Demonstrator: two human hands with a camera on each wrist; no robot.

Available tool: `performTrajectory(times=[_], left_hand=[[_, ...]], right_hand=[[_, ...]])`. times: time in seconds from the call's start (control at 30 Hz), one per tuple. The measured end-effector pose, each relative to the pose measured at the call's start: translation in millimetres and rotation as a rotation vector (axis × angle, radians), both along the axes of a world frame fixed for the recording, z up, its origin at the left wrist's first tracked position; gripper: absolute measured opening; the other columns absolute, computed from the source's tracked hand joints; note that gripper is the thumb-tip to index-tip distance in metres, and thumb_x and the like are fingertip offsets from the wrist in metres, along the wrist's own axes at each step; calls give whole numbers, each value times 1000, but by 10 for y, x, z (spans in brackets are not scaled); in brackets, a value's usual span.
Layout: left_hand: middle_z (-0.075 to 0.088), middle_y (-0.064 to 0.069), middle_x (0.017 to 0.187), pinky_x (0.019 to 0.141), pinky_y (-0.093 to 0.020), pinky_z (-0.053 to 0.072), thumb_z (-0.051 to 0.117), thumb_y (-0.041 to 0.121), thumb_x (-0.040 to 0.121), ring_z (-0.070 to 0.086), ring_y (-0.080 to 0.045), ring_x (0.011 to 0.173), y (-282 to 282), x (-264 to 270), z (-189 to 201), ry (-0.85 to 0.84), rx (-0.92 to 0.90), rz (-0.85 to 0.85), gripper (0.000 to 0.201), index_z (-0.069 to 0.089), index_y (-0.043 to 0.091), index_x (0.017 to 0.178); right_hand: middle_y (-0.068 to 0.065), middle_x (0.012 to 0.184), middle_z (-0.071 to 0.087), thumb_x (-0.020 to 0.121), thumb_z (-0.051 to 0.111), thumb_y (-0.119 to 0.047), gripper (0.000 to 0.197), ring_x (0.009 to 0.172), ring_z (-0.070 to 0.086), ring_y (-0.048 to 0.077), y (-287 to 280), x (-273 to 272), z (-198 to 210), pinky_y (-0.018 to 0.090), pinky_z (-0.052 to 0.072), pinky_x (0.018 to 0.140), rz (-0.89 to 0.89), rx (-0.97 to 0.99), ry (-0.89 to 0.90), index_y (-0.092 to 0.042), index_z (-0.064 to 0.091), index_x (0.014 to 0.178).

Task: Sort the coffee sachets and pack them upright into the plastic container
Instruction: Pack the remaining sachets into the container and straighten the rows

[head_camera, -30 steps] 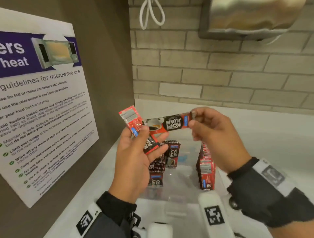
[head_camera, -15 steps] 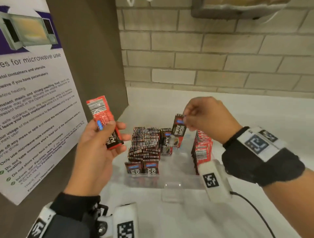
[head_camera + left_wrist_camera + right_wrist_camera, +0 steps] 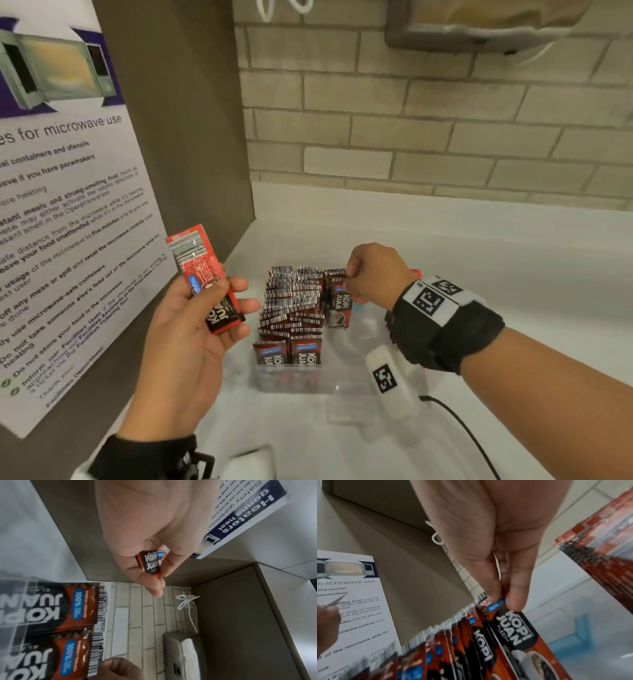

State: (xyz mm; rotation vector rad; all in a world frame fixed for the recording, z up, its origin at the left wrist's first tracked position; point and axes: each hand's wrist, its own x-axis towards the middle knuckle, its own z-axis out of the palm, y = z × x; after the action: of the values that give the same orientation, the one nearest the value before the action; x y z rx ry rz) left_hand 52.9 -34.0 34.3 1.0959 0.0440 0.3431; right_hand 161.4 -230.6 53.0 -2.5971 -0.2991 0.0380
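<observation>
- Since a second ago the right hand (image 3: 371,277) has carried its sachet (image 3: 338,306) down from in front of the chest into the plastic container (image 3: 291,380); the sachet now stands upright against the right face of the packed dark rows (image 3: 293,301).
- The right hand's thumb and fingertips (image 3: 516,600) are still pinched on that sachet's top edge; it is not yet released.
- The left hand (image 3: 185,329), left of the container and above the counter, has its fingers curled round a small red stack of sachets (image 3: 205,277), still to be packed.
- Inside the container, the left rows look well filled; a red row (image 3: 607,547) stands at its right side, with bare floor between.
- Judged from this, the packing is well past halfway.
</observation>
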Motion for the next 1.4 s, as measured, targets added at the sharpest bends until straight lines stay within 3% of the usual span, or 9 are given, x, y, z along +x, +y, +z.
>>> performTrajectory(times=[0.3,0.43,0.57,0.77,0.87,0.97,1.13,1.27,1.4], left_hand=[[63,-3,77,48,-22,54,40,-1,93,71,-19,67,-60,22,-29,37,-79,-28,24,59,14,95],[60,-7,82,63,-32,60,38,-7,93,72,-28,84,-139,22,-8,47,-73,-97,30,58,11,105],[63,-1,76,80,-44,55,39,-4,93,71,-24,81,-209,46,84,56,-69,-127,30,57,14,110],[33,2,64,47,-23,27,53,41,81,28,-10,51,-241,2,244,55,-431,-421,28,54,17,96],[31,2,62,43,-21,22,71,22,68,27,-8,47,-265,3,223,52,-414,-633,26,47,13,75],[39,-2,61,42,-19,24,61,15,71,30,-8,45,-365,-33,198,96,-243,-701,9,59,15,79],[64,-11,77,48,-25,50,65,7,76,57,-16,52,-372,-77,238,62,75,-491,31,60,5,106],[65,-5,68,54,-17,52,65,13,69,61,-9,56,-272,11,324,-69,145,-139,28,60,7,96],[64,4,67,55,-17,49,69,22,71,54,-7,55,-288,44,329,-142,334,-9,19,63,17,88]], right_hand=[[10,94,50,77,73,-10,38,83,61,30,-23,23,54,38,52,75,-25,20,5,-9,40,95],[3,102,44,79,72,-17,33,86,50,19,-114,-42,159,23,39,71,-42,42,-196,-12,48,102],[-1,95,55,84,64,-14,12,64,46,5,-58,-242,286,9,34,58,18,371,-292,-19,54,88],[-9,82,59,86,61,-12,9,59,50,15,107,-559,395,20,43,58,174,645,-165,-20,58,86],[-6,89,62,87,61,-14,12,72,56,31,168,-636,449,29,48,67,230,781,-130,-23,60,95],[3,98,65,85,65,-14,25,85,61,35,170,-669,485,30,50,69,326,817,-60,-27,61,106],[9,76,64,80,67,0,14,60,61,18,17,-646,529,23,52,58,292,908,-66,-11,64,87],[10,76,61,79,68,2,16,60,66,19,-61,-680,395,25,55,56,219,1030,71,-9,55,79],[2,75,64,75,76,-11,18,64,61,14,-4,-773,193,28,50,60,210,769,8,-18,60,78]])
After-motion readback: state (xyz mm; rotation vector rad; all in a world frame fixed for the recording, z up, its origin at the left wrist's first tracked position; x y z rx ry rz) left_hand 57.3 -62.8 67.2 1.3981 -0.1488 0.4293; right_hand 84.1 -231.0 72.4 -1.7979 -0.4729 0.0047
